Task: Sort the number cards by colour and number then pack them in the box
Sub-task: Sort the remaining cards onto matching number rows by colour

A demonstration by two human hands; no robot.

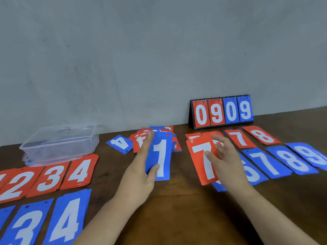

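Fingers (149,140) of the left hand (141,175) lie straight and together behind the blue 1 (161,156), with the thumb curled over its near left corner, so the card is pinched upright above the table (185,209). At the far left a clear box (53,151) sits open on the table against the wall. Near it lie red piles in a row, 2 (14,186), 3 (51,177) and 4 (80,171), the last two touching the box's near edge. Nearer still lie the blue 3 (26,225) and blue 4 (68,220) piles. Right of the box a loose blue 4 (120,143) lies upside down, just beside a mixed heap (139,138) of red and blue cards that the blue 1 partly covers. Right of centre, the right hand (228,167) pinches a tilted red 7 (201,161): its thumb presses the card's face, while the other fingers (218,139) are loosely spread past the card's right edge. A red pile (194,137) lies beyond that card, and a blue card (251,174) shows under the wrist, its number partly hidden. Farther right lie a second red 7 (238,138) and a red 8 (261,137), with a blue 7 (265,163), blue 8 (292,160) and blue 9 (313,154) in the nearer row. Against the wall stands a flip scoreboard (223,111) reading 0909.
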